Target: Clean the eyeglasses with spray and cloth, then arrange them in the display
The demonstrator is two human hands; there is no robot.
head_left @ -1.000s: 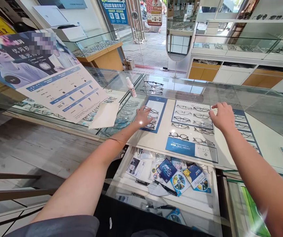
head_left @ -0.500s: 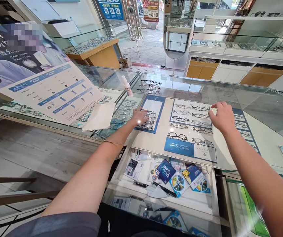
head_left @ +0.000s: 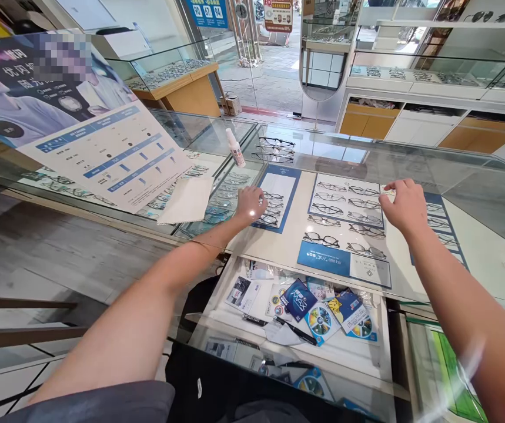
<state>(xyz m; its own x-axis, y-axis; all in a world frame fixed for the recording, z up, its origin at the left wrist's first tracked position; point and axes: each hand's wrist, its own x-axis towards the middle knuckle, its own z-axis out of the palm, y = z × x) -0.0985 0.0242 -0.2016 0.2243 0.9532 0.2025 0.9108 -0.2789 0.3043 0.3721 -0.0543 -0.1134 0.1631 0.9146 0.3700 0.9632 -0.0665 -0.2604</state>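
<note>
My left hand (head_left: 251, 202) is over the glass counter top, beside the left display card (head_left: 295, 188) and its row of eyeglasses (head_left: 271, 220). Its fingers are loosely bent and apart, and I see nothing in them. To the right, my right hand (head_left: 405, 205) hovers at or just above the glass, thumb apart from the bent fingers, also with nothing visible in it. Between the hands, two columns of eyeglasses (head_left: 328, 208) lie under the glass. Whether either hand touches the glass is hard to tell. Farther back, several folded eyeglasses (head_left: 275, 143) stand on the counter.
A white spray bottle (head_left: 235, 150) stands left of the folded eyeglasses. A pale cloth (head_left: 186, 201) and a large printed sheet (head_left: 124, 158) are to the left. Below, an open drawer (head_left: 230, 311) holds leaflets and a black pen (head_left: 296, 331). An oval mirror (head_left: 325, 64) stands behind.
My left hand has drawn its spread fingers in, into a looser bent shape beside the card. My right hand keeps nearly the same pose. The whole view has shifted slightly.
</note>
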